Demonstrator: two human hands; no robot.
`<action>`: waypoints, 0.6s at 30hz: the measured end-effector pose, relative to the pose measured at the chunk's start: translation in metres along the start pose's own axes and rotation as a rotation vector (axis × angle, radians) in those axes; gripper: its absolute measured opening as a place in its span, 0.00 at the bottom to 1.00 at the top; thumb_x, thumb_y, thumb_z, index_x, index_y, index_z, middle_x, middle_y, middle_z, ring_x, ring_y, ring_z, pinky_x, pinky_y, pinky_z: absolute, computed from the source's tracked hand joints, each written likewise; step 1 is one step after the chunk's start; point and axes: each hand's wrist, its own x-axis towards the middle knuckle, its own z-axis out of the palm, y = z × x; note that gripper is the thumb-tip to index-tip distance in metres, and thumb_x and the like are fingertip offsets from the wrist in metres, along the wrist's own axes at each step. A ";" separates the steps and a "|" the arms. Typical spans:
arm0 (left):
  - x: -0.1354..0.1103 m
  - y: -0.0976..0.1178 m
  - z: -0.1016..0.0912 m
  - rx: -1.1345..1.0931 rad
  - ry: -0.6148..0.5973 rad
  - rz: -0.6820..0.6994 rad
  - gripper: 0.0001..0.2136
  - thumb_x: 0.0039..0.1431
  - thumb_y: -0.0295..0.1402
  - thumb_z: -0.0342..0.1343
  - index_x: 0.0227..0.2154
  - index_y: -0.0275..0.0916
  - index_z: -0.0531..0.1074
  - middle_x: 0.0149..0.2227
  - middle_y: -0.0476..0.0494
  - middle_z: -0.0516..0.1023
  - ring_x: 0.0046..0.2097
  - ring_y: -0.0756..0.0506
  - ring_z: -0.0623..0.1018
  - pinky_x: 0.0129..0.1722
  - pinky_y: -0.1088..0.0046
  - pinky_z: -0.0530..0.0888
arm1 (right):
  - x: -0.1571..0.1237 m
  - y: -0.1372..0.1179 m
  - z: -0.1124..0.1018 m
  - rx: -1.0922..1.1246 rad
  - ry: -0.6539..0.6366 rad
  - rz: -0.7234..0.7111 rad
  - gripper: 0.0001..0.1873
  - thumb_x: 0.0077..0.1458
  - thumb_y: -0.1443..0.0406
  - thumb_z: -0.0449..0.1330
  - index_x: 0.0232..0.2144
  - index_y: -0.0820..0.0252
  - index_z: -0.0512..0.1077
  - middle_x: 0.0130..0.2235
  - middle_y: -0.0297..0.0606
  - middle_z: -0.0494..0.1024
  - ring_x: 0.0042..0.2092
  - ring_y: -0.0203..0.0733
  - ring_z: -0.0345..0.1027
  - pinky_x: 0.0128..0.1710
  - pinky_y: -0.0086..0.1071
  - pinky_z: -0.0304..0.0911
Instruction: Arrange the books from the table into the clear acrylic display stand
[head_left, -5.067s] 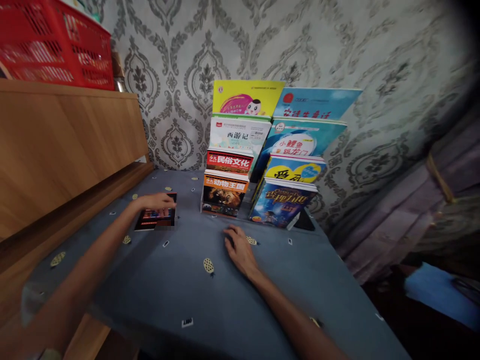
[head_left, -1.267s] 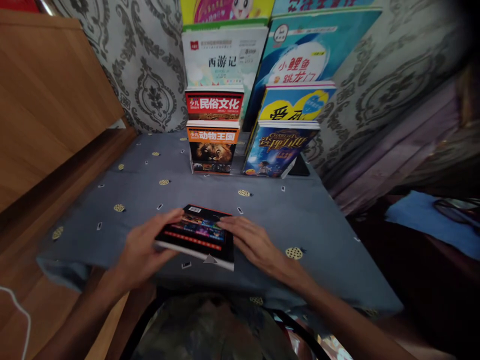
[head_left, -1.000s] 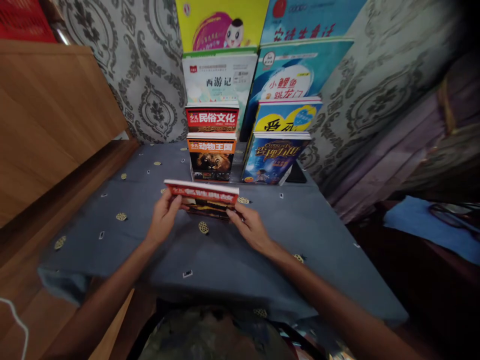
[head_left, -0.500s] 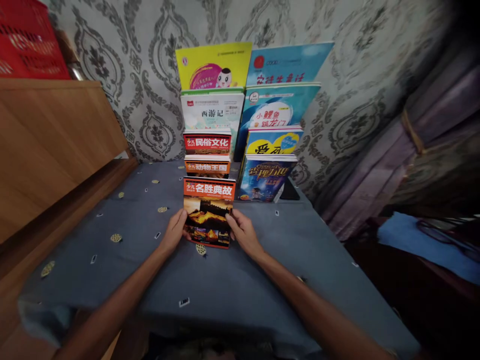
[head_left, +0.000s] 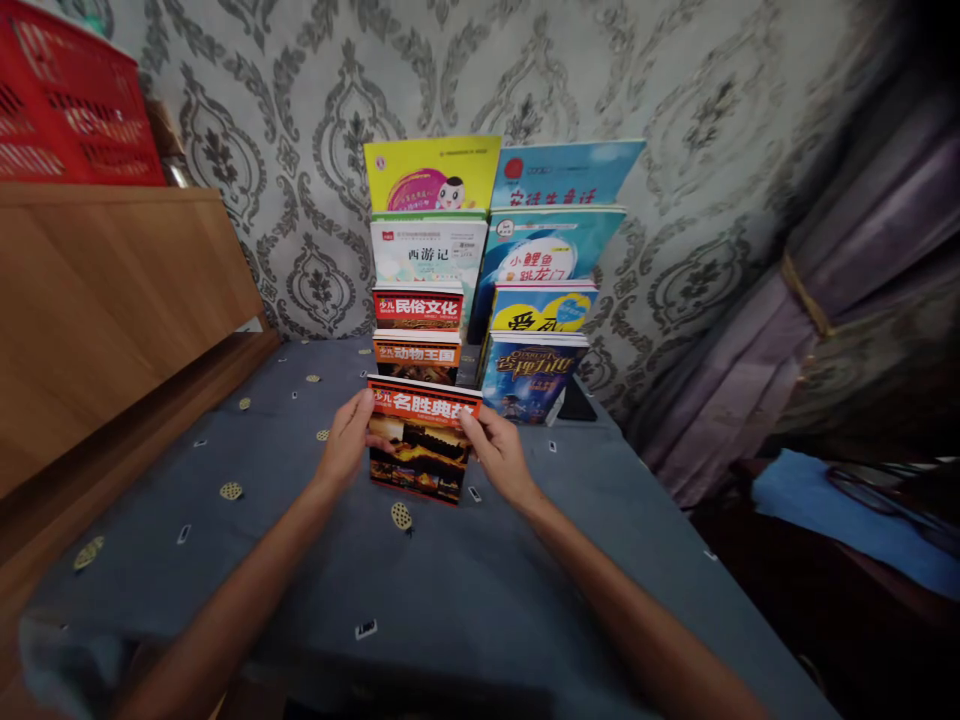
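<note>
Both my hands grip a book (head_left: 420,445) with a red title band and a dark golden cover picture. My left hand (head_left: 349,437) holds its left edge, thumb near the top corner; my right hand (head_left: 501,450) holds the right edge, its thumb over the end of the title. The book stands at the front of the left column of books, its top tilted toward me. Close behind are an orange-titled book (head_left: 417,356) and a red-titled book (head_left: 418,308). To the right stands a dark blue book (head_left: 529,378).
Farther back rise a white book (head_left: 427,250), a yellow book (head_left: 433,175) and blue books (head_left: 562,175). A grey-blue cloth (head_left: 285,600) covers the table. A wooden cabinet (head_left: 112,300) with a red basket (head_left: 82,110) is left; a tied curtain (head_left: 750,370) hangs right.
My hands have slid up the book's sides toward its top corners. The book's top has come forward, nearer to me. The view has tipped slightly upward.
</note>
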 end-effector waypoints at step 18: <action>-0.001 0.001 -0.005 -0.216 0.054 -0.274 0.13 0.57 0.40 0.62 0.33 0.32 0.75 0.25 0.47 0.77 0.19 0.55 0.70 0.12 0.85 0.58 | 0.000 0.017 0.011 0.523 0.036 0.382 0.23 0.46 0.44 0.67 0.32 0.56 0.75 0.27 0.32 0.77 0.26 0.36 0.67 0.24 0.27 0.61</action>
